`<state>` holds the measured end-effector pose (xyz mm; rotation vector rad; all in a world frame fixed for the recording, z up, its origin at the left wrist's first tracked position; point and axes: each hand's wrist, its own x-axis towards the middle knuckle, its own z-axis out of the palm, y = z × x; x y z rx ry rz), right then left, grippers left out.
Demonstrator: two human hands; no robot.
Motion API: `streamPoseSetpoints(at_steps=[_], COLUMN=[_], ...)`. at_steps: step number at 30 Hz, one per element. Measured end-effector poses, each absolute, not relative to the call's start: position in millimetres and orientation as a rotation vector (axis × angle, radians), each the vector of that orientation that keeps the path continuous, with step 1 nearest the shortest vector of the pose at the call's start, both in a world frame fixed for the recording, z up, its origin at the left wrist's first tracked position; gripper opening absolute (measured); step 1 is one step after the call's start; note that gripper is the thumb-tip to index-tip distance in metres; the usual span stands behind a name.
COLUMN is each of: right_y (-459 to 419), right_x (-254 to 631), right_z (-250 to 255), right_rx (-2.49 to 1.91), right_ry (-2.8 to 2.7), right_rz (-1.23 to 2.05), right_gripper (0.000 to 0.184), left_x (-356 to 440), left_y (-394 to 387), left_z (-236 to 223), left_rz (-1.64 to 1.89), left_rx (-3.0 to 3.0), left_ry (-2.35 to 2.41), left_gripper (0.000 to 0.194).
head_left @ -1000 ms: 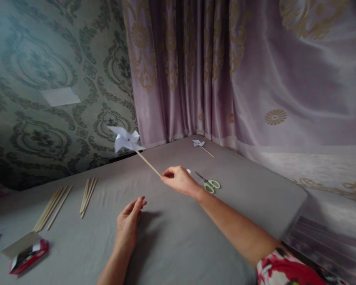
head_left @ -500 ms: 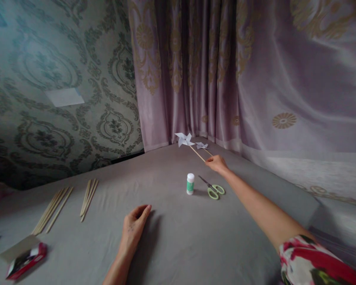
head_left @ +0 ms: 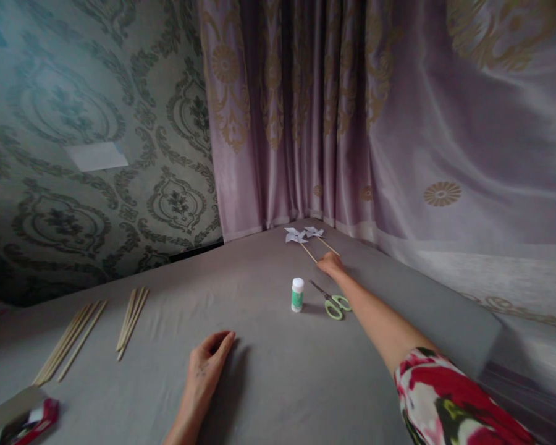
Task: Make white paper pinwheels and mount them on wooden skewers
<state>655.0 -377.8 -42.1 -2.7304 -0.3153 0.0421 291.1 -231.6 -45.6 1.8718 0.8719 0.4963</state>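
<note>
At the far part of the table, my right hand [head_left: 331, 264] pinches the lower end of the wooden stick of a white paper pinwheel [head_left: 296, 235]. Its blades are low over the cloth or touching it; I cannot tell which. Just right of it lies a second white pinwheel [head_left: 314, 232], its stick running towards my right hand. My left hand [head_left: 207, 364] hovers over the near middle of the table, thumb and fingertips together and nothing visible in them. A glue stick [head_left: 297, 295] with a white cap stands upright between the hands. Beside it lie scissors [head_left: 334, 306] with green handles, close to my right forearm.
Two groups of thin wooden sticks, one bundle [head_left: 67, 343] and a smaller one [head_left: 132, 322], lie on the left. An open red box [head_left: 36, 423] is at the lower left corner. A grey cloth covers the table [head_left: 269, 389]. Curtains [head_left: 287, 154] hang behind the far corner.
My right hand has carried the pinwheel from the middle to the far right and lowered it beside the other one. The glue stick has come into view. My left hand stays nearly in place.
</note>
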Motion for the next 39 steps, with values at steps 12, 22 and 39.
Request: streamPoseSetpoints(at_steps=[12,22,39], right_y=[-368.6,-370.8,-379.3], right_x=[661.6,654.7,643.6], right_z=[-33.0,-31.3,-29.0], right_rx=[-2.799,-2.836,-2.852], right_ry=[-0.254,-0.302,-0.371], right_rz=[0.210,0.163,0.115], right_gripper=[0.033,0.031,0.027], left_x=[293.0,293.0,293.4], left_y=[-230.5,-228.0,-230.8], left_z=[-44.0,-47.8,-44.4], left_rz=[0.472,0.495,0.517], left_rx=[1.905,1.906,1.885], left_ry=[0.865,0.876,0.871], left_gripper=[0.053,0.053,0.049])
